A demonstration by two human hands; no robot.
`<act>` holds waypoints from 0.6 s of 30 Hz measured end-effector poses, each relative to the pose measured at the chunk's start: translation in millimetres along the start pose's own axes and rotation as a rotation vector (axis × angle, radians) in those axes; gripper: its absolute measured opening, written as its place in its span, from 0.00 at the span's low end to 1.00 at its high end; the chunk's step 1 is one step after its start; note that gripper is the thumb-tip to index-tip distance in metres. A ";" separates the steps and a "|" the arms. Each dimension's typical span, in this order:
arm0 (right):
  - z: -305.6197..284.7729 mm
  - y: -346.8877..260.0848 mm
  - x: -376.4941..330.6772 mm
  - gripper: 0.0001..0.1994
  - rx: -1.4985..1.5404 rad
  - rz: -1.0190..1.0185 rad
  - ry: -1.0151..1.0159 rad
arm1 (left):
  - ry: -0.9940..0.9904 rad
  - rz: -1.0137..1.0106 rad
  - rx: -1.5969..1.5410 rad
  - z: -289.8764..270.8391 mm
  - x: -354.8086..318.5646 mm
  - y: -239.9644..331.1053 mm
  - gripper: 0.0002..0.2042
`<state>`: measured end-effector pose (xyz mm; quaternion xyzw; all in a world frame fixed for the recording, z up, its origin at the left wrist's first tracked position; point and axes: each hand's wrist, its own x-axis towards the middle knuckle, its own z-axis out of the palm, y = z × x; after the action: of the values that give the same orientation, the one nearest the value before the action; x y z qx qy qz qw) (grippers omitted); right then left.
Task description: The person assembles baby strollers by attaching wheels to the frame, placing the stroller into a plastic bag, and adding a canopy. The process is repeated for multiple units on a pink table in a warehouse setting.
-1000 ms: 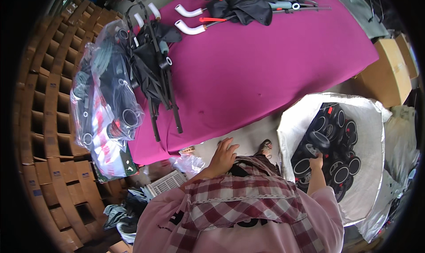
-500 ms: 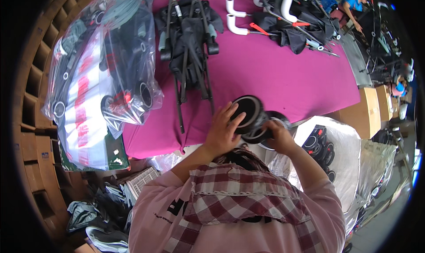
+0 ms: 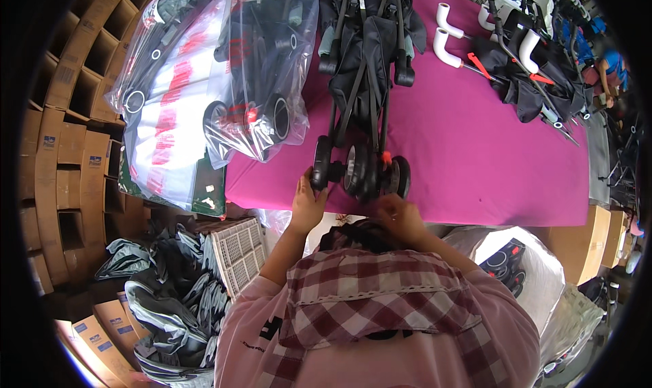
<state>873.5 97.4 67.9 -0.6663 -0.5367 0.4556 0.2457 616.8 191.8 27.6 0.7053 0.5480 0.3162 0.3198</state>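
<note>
A folded stroller frame [image 3: 367, 69] is laid on the tabletop [image 3: 489, 150], directly beyond the hands, with its wheels [image 3: 360, 173] positioned nearest them. The left hand [image 3: 309, 201] is placed against the leftmost wheel; the right hand [image 3: 401, 215] is located just below the right wheels. Bagged strollers [image 3: 224, 82] are stacked left of the hands. Loose frame parts [image 3: 523, 62] are laid far right, beyond the hands.

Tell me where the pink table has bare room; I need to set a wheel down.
Free: the pink table between the folded stroller and the dark frame parts, down to its near edge. Crowded: the left side, under bagged strollers, and around both hands at the wheels.
</note>
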 end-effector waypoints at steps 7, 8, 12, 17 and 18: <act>-65.7 76.3 7.3 0.25 -0.106 -0.051 0.215 | 0.057 -0.100 0.370 25.9 7.6 18.9 0.32; -61.6 96.2 8.1 0.28 -0.107 -0.016 0.160 | 0.084 -0.057 0.331 25.4 15.8 21.5 0.31; -37.9 117.7 15.8 0.38 0.003 0.079 -0.013 | 0.058 -0.206 0.213 13.2 30.2 43.5 0.26; -41.4 73.5 45.2 0.38 0.085 0.195 0.025 | -0.001 -0.306 0.386 -12.5 18.0 51.8 0.25; -40.8 62.9 47.1 0.31 0.224 0.074 0.161 | -0.011 -0.363 0.317 -16.5 13.8 45.7 0.27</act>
<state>940.4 129.2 19.3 -0.6886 -0.4359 0.4665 0.3439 632.5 198.0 75.3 0.6382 0.7069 0.1598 0.2596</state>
